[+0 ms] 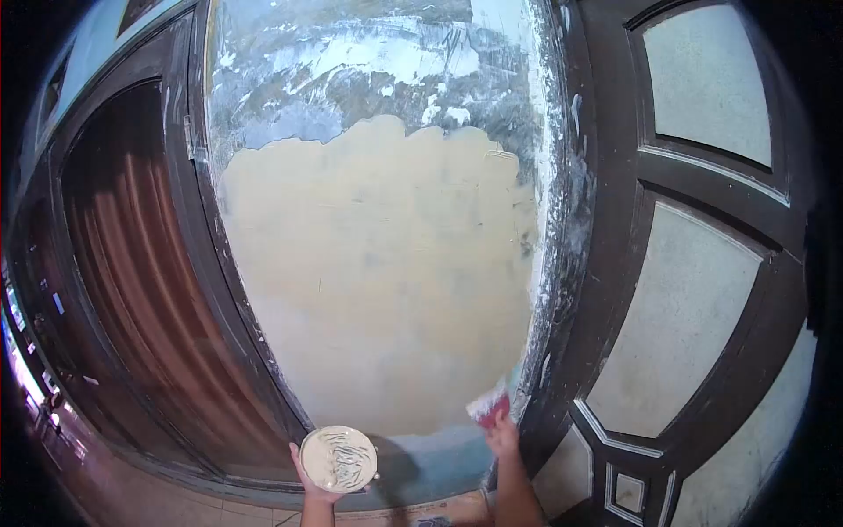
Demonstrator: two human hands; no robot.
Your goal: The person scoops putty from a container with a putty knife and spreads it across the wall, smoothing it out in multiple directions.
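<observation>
My left hand is closed around the edge of a round, shallow dish, held low in front of the wall. Cream-coloured putty, ridged with scrape marks, covers the inside of the dish. In my right hand is a putty scraper, red with a whitish smear along its blade. The scraper is at the lower right of the wall, its blade near the edge of the cream coat. That coat of putty spreads over most of the wall panel, with a wavy upper border.
Above the coat the wall is patchy grey and white; a bluish strip shows at its foot. A dark door frame with a brown curtain stands on the left, a dark panelled door on the right. Tiled floor lies below.
</observation>
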